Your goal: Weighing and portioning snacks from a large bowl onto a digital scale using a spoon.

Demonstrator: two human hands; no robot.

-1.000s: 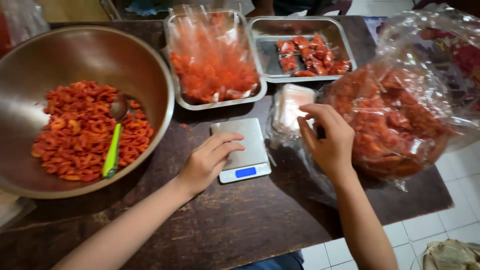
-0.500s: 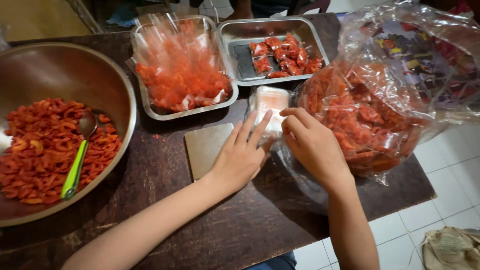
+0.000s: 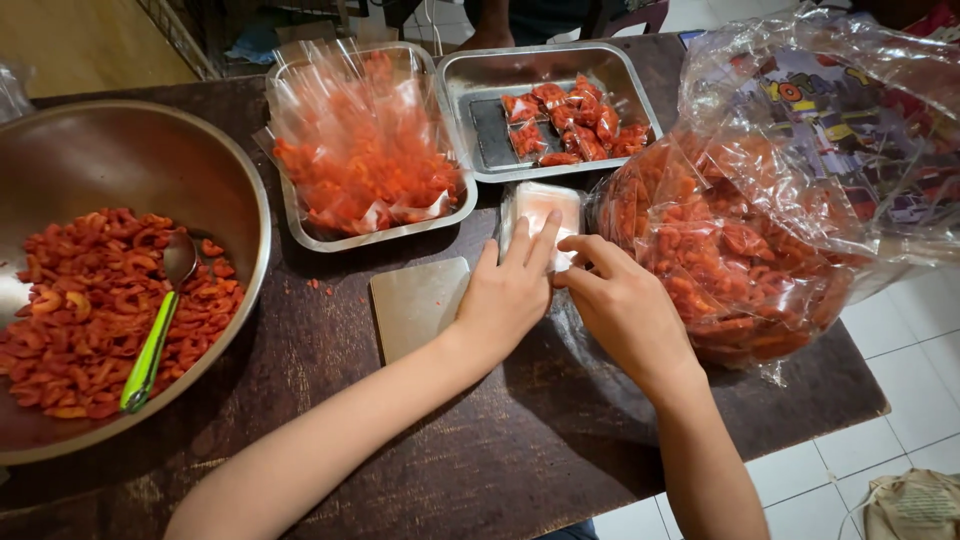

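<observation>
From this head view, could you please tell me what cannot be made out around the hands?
- Scale: its near right part lies under the left hand.
- Stack of clear bags: both hands cover its near edge; right hand.
- Steel bowl: cut off by the left edge.
- Big plastic bag: cut off at right.

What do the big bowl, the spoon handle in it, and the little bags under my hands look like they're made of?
The big bowl looks like stainless steel: grey with a dull brushed sheen. The spoon handle seems to be glossy green plastic. The little bags, touched by the left hand and right hand, look like thin clear plastic film, see-through and shiny.
</observation>
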